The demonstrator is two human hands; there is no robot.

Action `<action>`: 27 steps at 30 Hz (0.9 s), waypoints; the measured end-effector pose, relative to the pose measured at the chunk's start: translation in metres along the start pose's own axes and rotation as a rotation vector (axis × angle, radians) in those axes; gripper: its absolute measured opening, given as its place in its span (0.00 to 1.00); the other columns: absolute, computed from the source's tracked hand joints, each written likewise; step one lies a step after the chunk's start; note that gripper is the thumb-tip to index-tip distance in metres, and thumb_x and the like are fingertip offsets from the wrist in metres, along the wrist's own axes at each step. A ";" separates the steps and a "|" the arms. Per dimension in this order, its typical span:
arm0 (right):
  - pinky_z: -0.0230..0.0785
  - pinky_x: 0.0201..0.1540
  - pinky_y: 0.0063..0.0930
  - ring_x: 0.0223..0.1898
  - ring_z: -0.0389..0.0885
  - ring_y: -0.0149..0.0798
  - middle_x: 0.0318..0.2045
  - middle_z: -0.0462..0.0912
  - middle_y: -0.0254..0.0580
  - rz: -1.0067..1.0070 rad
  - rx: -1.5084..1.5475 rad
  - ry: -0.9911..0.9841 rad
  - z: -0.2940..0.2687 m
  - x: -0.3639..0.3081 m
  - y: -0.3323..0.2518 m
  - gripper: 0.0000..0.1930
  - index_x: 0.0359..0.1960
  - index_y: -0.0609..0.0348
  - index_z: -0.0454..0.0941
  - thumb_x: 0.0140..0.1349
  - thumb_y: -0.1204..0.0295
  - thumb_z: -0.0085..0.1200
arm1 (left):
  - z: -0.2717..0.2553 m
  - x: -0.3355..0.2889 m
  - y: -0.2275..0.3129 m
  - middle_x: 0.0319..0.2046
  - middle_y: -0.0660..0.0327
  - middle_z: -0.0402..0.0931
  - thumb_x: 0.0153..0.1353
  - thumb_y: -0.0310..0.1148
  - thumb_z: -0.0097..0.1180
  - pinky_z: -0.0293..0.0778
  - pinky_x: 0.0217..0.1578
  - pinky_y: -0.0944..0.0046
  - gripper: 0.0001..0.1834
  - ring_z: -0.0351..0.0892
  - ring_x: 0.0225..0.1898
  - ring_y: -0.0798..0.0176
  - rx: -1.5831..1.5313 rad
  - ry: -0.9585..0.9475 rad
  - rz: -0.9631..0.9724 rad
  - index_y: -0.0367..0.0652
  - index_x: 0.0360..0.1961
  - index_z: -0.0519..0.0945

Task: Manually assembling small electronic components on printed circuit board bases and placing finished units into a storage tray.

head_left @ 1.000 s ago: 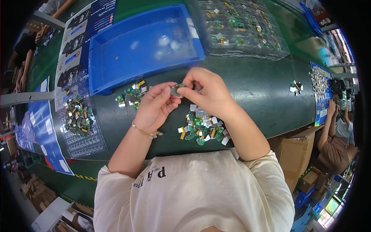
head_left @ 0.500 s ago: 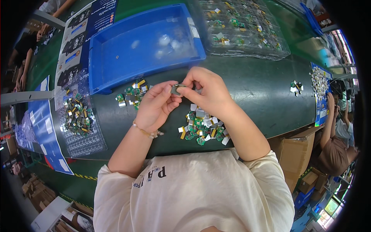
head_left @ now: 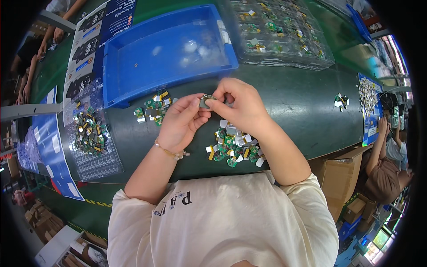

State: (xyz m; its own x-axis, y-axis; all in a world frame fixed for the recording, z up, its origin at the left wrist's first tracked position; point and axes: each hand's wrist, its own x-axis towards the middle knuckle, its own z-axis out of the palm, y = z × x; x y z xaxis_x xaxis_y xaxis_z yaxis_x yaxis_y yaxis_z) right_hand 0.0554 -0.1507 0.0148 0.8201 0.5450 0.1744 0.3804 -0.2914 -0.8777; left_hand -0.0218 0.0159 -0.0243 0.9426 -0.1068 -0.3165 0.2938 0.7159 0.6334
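Between both hands, over the green tabletop, is a small circuit board with a grey display [head_left: 204,102]. My left hand [head_left: 186,116] pinches its left side between thumb and fingers. My right hand [head_left: 238,104] grips the opposite side, thumb on the board's face; its curled fingers hide part of it. Below my right hand lies a pile of small green circuit boards [head_left: 232,143] with white and silver squares and yellow strips. A smaller cluster of similar boards [head_left: 153,108] sits to the left of my left hand.
Beyond my hands stands a blue plastic bin [head_left: 164,89]. Stacked clear trays [head_left: 284,55] of boards are at the far right. Another clear tray [head_left: 100,167] at left carries a heap of boards. A few boards [head_left: 341,102] lie at right; a cardboard box [head_left: 340,182] stands beside the table.
My hands and the small board stay almost in place, with only a slight shift of the fingers. At the right edge, another person's arm has moved a little.
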 end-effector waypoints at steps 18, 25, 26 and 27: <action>0.61 0.24 0.23 0.22 0.67 0.28 0.21 0.73 0.33 -0.014 -0.036 -0.004 0.001 0.000 0.003 0.11 0.24 0.60 0.72 0.50 0.71 0.64 | 0.000 0.000 -0.003 0.35 0.62 0.79 0.68 0.34 0.46 0.76 0.38 0.72 0.12 0.78 0.35 0.70 0.039 0.027 0.006 0.39 0.45 0.76; 0.62 0.25 0.24 0.22 0.68 0.30 0.21 0.74 0.33 -0.035 -0.080 0.000 0.001 0.000 0.003 0.11 0.23 0.60 0.72 0.50 0.71 0.64 | -0.003 0.000 -0.004 0.34 0.61 0.79 0.67 0.35 0.48 0.76 0.38 0.72 0.12 0.79 0.35 0.69 0.023 0.019 0.007 0.38 0.44 0.77; 0.62 0.25 0.24 0.22 0.68 0.30 0.21 0.74 0.33 -0.035 -0.080 0.000 0.000 0.001 0.003 0.11 0.23 0.60 0.72 0.50 0.71 0.64 | -0.001 0.000 -0.003 0.34 0.61 0.79 0.67 0.35 0.48 0.76 0.38 0.72 0.12 0.79 0.35 0.69 0.023 0.019 0.007 0.38 0.44 0.77; 0.62 0.25 0.24 0.22 0.68 0.30 0.21 0.74 0.33 -0.039 -0.081 0.000 -0.001 0.001 0.004 0.11 0.23 0.60 0.73 0.50 0.71 0.64 | 0.001 -0.001 -0.001 0.34 0.60 0.80 0.67 0.35 0.48 0.75 0.38 0.72 0.12 0.79 0.34 0.68 0.057 0.035 0.023 0.37 0.43 0.77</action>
State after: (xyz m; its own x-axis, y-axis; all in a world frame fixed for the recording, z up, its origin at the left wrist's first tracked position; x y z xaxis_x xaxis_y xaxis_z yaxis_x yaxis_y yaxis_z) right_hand 0.0579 -0.1520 0.0117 0.8036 0.5577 0.2077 0.4457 -0.3328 -0.8310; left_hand -0.0233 0.0144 -0.0240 0.9432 -0.0659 -0.3257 0.2821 0.6770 0.6798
